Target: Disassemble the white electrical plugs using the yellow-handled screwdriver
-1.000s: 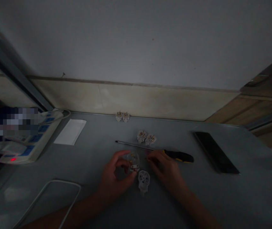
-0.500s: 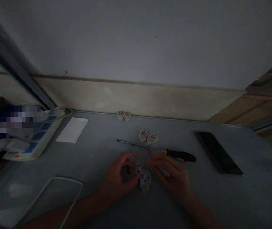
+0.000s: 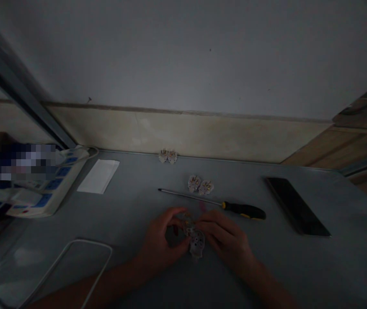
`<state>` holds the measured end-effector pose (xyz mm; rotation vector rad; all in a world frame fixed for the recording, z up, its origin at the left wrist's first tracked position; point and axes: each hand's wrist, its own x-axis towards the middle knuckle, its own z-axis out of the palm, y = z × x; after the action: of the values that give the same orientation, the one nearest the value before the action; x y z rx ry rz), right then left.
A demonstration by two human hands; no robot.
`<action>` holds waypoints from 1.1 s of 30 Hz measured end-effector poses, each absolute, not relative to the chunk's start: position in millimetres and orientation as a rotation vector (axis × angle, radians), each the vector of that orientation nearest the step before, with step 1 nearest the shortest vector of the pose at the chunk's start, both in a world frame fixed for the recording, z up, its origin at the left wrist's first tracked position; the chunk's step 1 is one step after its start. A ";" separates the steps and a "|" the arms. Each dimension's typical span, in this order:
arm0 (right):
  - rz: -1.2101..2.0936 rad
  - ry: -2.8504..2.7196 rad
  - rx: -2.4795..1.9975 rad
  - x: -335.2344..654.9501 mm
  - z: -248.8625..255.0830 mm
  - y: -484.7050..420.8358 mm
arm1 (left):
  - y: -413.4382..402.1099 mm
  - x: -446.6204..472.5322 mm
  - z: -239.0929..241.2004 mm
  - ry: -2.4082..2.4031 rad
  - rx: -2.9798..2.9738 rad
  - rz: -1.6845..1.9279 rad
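Observation:
My left hand (image 3: 160, 238) curls round a small clear plug body with brass pins (image 3: 187, 223) on the grey table (image 3: 132, 214). My right hand (image 3: 227, 238) meets it from the right, its fingertips pinched against the same piece. A white plug cover plate (image 3: 197, 244) lies right under both hands, touching the plug body. A black and yellow screwdriver (image 3: 215, 204) rests just beyond my right hand.
Two plug parts (image 3: 200, 185) lie past the screwdriver, two more (image 3: 168, 156) by the wall. A dark phone (image 3: 296, 205) sits at right. A white power strip (image 3: 46, 189), a white paper (image 3: 99, 176) and a white cable loop (image 3: 74, 262) are at left.
My right hand came off the screwdriver handle and moved left onto the plug body. Both hands and the plug body now sit over the white cover plate.

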<state>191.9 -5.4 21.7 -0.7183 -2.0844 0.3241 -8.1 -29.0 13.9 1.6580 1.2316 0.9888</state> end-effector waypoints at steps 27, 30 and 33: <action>2.077 -1.163 -0.494 188.9 14.6 -10.1 | -30.3 -11.9 16.5 0.792 1.617 1.076; 2.010 -1.170 -0.570 191.6 11.7 -8.1 | -32.8 -13.3 16.9 0.805 1.601 1.038; 1.818 -1.223 -0.717 200.8 9.0 -3.4 | -34.7 -15.7 15.5 0.890 1.682 0.958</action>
<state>200.8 -3.4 9.0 -0.7169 -1.2226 1.8181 -15.7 -34.7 15.5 1.6820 0.8900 0.9581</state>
